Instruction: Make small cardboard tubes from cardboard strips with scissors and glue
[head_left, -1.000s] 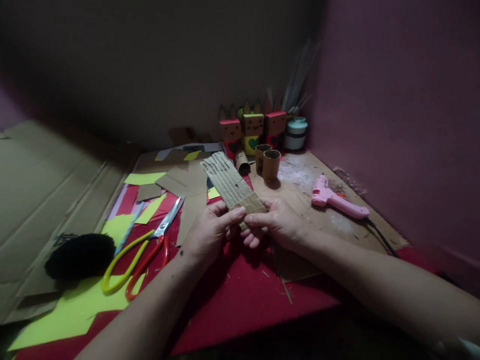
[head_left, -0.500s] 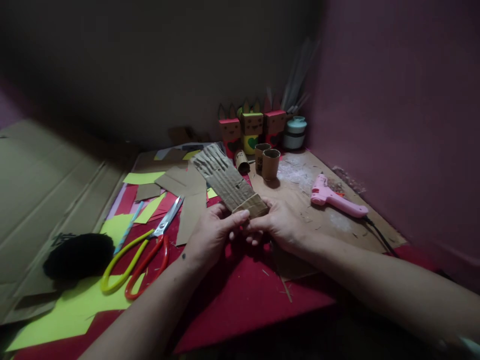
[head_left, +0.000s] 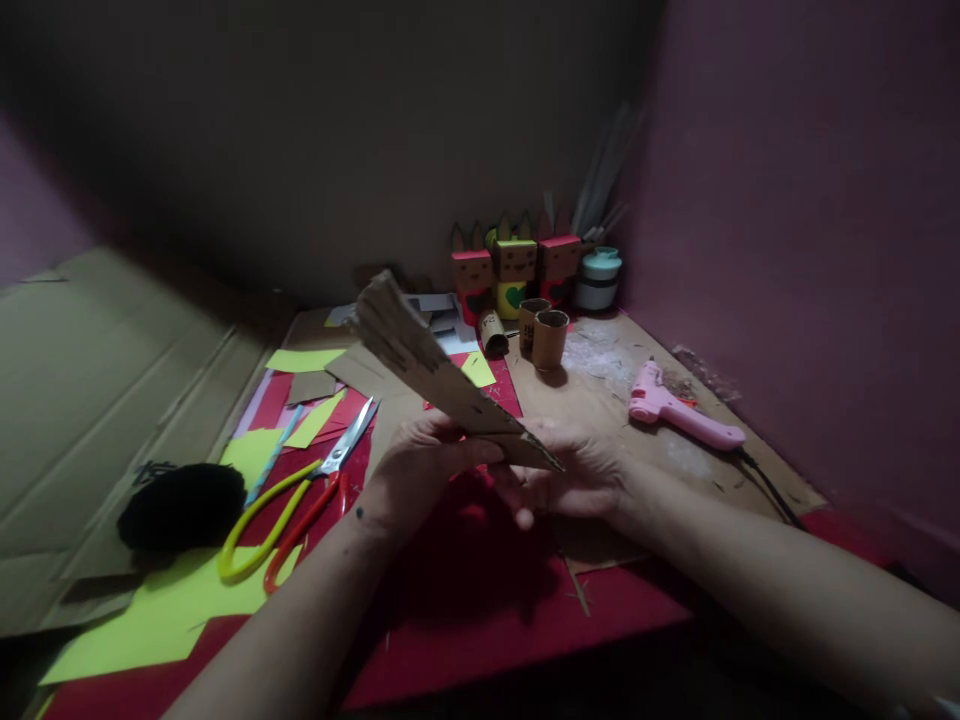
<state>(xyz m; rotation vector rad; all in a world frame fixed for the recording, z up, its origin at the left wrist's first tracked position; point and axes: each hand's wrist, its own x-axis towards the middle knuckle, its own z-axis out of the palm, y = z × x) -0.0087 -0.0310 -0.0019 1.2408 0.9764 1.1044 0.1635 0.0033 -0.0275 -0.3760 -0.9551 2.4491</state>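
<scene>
A strip of corrugated cardboard (head_left: pixel 431 370) is tilted above the table, its ragged end up and to the left, its near end folded over. My left hand (head_left: pixel 424 470) grips its lower part, thumb on top. Beside it, my right hand (head_left: pixel 574 465) is at the folded end, palm partly turned up with fingers curled below; its fingertips are partly hidden behind the cardboard. Scissors (head_left: pixel 326 468) with yellow and red handles lie open left of my left hand. Short cardboard tubes (head_left: pixel 550 342) stand beyond my hands.
A pink glue gun (head_left: pixel 686 410) lies at the right. Box-headed figures (head_left: pixel 515 275) and a light blue jar (head_left: pixel 598 280) are at the back. Black yarn (head_left: pixel 182 507), a striped straw (head_left: pixel 275 455) and yellow paper (head_left: pixel 150 620) lie at the left.
The cardboard strip has turned so that its edge shows more and its ragged end is higher and further left. My right hand's fingers have loosened and spread somewhat. The view has shifted slightly.
</scene>
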